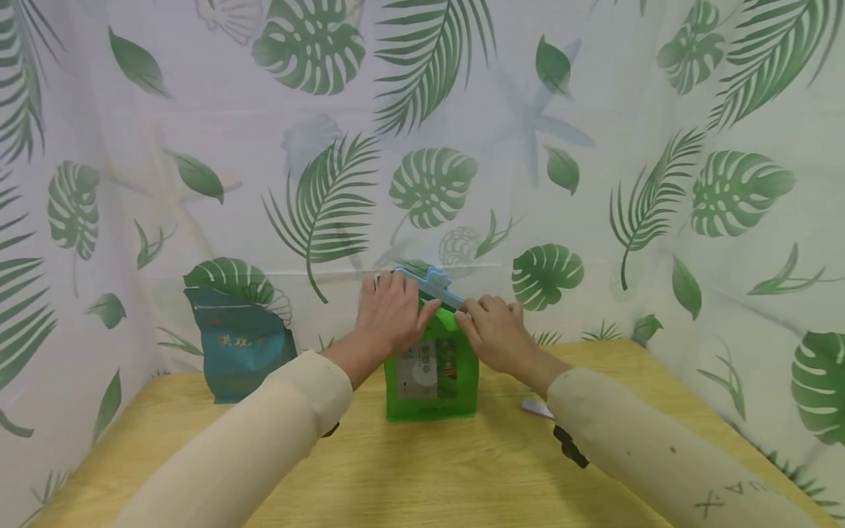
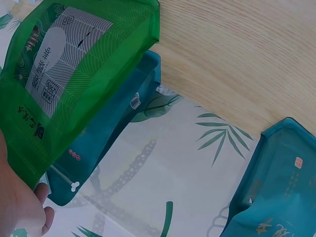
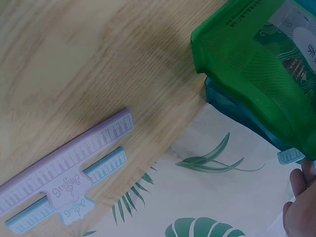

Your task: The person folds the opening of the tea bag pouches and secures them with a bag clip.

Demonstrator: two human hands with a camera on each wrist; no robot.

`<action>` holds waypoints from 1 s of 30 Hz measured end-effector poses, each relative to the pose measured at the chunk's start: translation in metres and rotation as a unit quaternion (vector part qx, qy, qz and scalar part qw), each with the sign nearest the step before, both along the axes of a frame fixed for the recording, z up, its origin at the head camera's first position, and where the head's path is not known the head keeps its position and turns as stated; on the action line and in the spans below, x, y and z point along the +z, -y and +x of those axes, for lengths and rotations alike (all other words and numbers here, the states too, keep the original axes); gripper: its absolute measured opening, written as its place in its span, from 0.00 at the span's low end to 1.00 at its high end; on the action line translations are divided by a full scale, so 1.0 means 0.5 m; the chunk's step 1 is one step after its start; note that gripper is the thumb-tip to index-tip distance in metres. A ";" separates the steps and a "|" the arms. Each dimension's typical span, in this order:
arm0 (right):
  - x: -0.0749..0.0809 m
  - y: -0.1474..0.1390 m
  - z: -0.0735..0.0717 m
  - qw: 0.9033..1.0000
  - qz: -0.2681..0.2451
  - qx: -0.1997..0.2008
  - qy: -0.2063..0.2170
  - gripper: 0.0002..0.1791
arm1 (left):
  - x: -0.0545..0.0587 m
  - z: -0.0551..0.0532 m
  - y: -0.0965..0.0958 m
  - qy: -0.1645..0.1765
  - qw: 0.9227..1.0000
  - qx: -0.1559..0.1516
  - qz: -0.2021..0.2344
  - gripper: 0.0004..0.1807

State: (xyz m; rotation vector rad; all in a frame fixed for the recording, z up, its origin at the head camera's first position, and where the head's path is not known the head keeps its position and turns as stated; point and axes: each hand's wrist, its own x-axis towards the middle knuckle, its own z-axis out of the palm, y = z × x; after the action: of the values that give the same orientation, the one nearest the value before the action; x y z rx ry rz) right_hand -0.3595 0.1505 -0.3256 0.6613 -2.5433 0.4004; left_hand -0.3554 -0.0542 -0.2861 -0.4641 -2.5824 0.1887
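Observation:
A green food pouch with a printed label stands upright on the table, with a light blue bag clip lying slantwise across its top. My left hand grips the clip's left part, fingers bent over the pouch's top edge and thumb in front. At the other end, my right hand holds the clip near the pouch's top right corner. From the right wrist, the clip's end shows beside the fingertips. Right behind the green pouch stands a teal pouch, mostly hidden in the head view.
Another teal pouch stands at the table's left. To the right lie a purple bag clip and a smaller blue bag clip, side by side. The wooden table backs onto a leaf-printed cloth.

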 end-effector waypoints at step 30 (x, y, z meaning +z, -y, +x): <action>-0.029 -0.006 -0.006 0.998 0.026 0.018 -0.061 0.12 | 0.006 0.007 -0.001 0.073 0.988 -0.086 0.102 0.20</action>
State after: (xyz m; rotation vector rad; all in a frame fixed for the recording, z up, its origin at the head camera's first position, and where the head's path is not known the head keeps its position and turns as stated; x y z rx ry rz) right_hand -0.3625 0.1537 -0.3402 0.7299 -2.4355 0.2981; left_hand -0.3520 -0.0536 -0.2831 -0.6410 -2.6498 -0.1752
